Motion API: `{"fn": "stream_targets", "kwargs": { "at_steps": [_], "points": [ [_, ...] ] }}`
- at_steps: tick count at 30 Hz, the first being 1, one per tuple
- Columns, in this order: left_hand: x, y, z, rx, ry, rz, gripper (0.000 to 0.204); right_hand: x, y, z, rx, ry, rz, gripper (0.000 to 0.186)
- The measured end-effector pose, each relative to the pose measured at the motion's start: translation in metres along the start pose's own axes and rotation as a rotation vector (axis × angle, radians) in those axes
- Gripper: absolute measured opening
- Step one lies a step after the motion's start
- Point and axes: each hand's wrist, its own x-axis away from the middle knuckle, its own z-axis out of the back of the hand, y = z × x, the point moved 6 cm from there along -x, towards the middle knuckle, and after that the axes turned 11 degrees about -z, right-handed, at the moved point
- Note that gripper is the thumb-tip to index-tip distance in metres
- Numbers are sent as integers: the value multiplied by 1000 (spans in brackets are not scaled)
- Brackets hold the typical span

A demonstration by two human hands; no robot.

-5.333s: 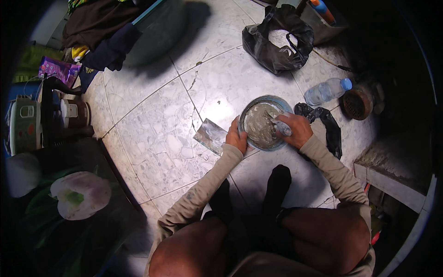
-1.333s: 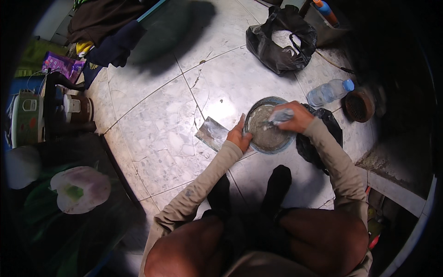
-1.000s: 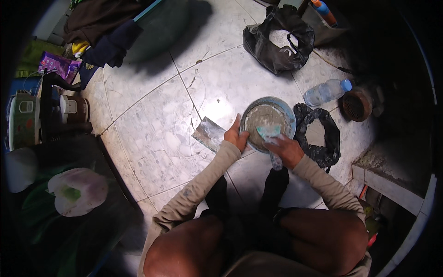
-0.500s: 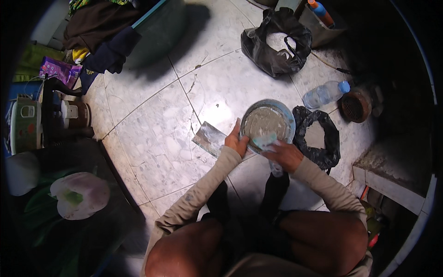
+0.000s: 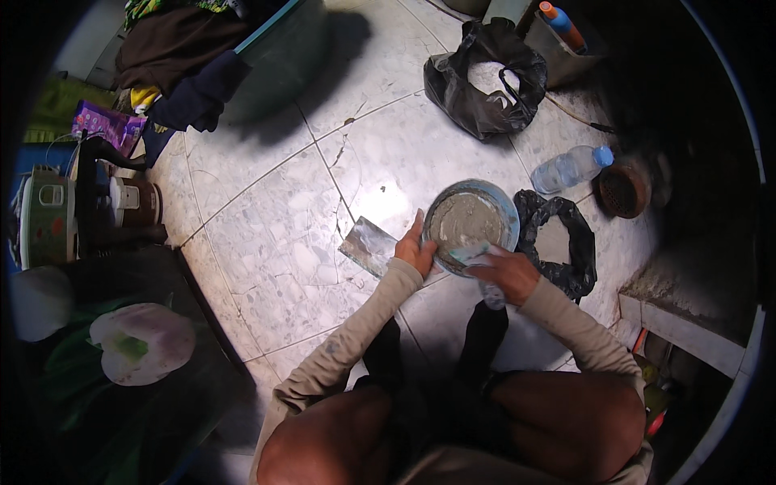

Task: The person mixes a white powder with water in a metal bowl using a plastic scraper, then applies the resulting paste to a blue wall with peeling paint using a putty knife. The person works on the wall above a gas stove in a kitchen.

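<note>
A round blue-grey bowl (image 5: 509, 218) holds wet grey paste (image 5: 467, 212). My left hand (image 5: 415, 250) grips its left rim. My right hand (image 5: 509, 275) is closed on a small tool with a teal blade (image 5: 469, 250) and pale handle, working at the bowl's lower edge. A flat metallic plate (image 5: 362, 241) lies left of the bowl on the floor. An open black bag (image 5: 575, 255) of grey powder sits to the right, partly beside the bowl. Behind it lie a clear plastic bottle (image 5: 566, 168) and a brown, perforated round object (image 5: 621, 192).
Another black bag (image 5: 453, 93) with white contents sits at the back, beside a container with an orange-blue tube (image 5: 566, 28). A teal tub (image 5: 283, 61) with clothing stands back left, cookers (image 5: 52, 218) at left, a flowered dark surface (image 5: 137, 339) nearer. A ledge (image 5: 679, 323) borders the right.
Since about a second ago, my right hand and tool have moved down to the bowl's near edge. The paste's surface looks different. My left hand stays on the rim.
</note>
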Motion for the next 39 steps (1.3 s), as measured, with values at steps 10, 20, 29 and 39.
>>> {"fn": "stream_targets", "kwargs": {
  "at_steps": [10,20,29,39],
  "points": [
    [-2,11,-1,-76,-74,-242,70,-56,18,17,-80,325,-326,40],
    [-13,-7,10,192,-167,-82,67,-19,3,-9,-58,-224,64,41],
    [-52,37,21,-276,-471,-135,61,-53,18,21,-39,-268,153,45],
    [-46,42,16,-417,-304,-125,49,-15,32,23,-60,-167,-61,38]
  ]
}}
